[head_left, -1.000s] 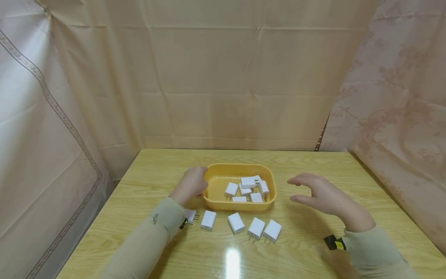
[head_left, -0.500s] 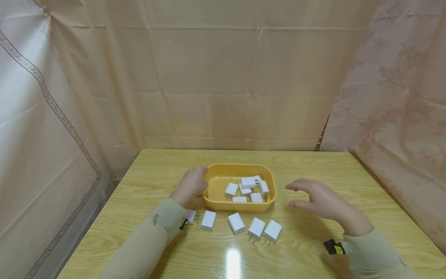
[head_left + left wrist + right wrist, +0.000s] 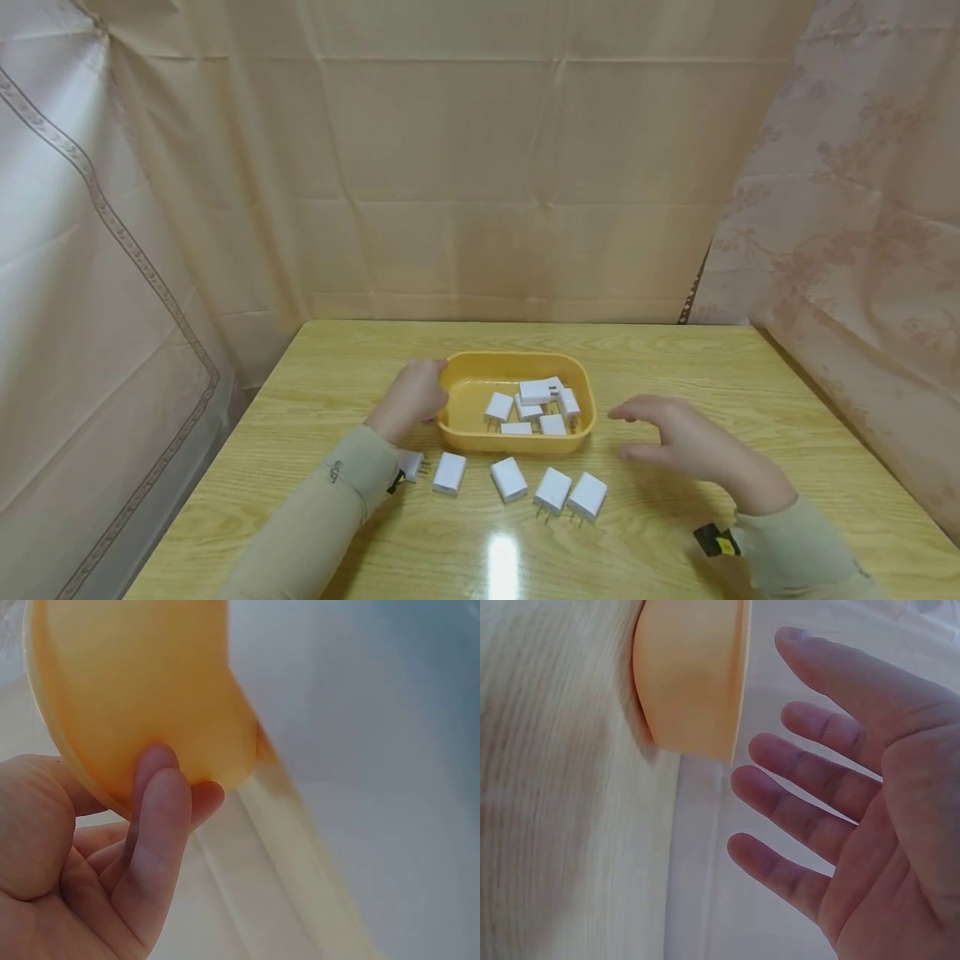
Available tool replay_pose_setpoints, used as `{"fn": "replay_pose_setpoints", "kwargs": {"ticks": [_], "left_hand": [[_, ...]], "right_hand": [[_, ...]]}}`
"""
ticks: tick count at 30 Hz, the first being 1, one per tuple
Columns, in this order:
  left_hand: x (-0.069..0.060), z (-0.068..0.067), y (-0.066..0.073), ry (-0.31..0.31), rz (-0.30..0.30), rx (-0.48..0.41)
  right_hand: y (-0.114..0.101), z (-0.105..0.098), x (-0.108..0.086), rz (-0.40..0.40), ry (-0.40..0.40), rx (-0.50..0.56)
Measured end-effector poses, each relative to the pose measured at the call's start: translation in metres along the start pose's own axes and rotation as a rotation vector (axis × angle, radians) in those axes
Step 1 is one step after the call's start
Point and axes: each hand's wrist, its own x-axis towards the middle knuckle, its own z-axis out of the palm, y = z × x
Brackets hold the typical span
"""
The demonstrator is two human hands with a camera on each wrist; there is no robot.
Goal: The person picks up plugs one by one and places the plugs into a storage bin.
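Head view: my left hand (image 3: 409,397) has the near end of a yellow tub (image 3: 465,439) clamped between thumb and fingers, and the tub sits on the wooden table (image 3: 330,367) just to the right of that grip. Left wrist view: my fingertips (image 3: 166,787) press against the outside of the tub's wall, with the rim running past my thumb. Inside the tub, away from my hold and mostly toward the far end, lie seven white plug adapters (image 3: 535,392), some leaning on one another. Five more adapters (image 3: 509,480) lie in a loose row on the table, nearer to me than the tub; the leftmost one (image 3: 411,464) seems partly covered by my left sleeve (image 3: 307,508), so I can't be sure how it rests. My right hand (image 3: 690,437) is raised just beyond the tub's other end, not touching it, thumb and fingers well apart, with the two rightmost loose adapters below and to its left. A cloth (image 3: 517,167) hangs behind the table, beyond both my hands
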Motion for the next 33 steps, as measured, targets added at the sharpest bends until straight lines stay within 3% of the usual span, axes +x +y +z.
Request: {"fn": "replay_pose_setpoints", "kwargs": {"ticks": [33], "left_hand": [[-0.001, 0.0, 0.002, -0.001, -0.01, 0.023]], "right_hand": [[-0.002, 0.03, -0.001, -0.004, -0.118, 0.09]]}}
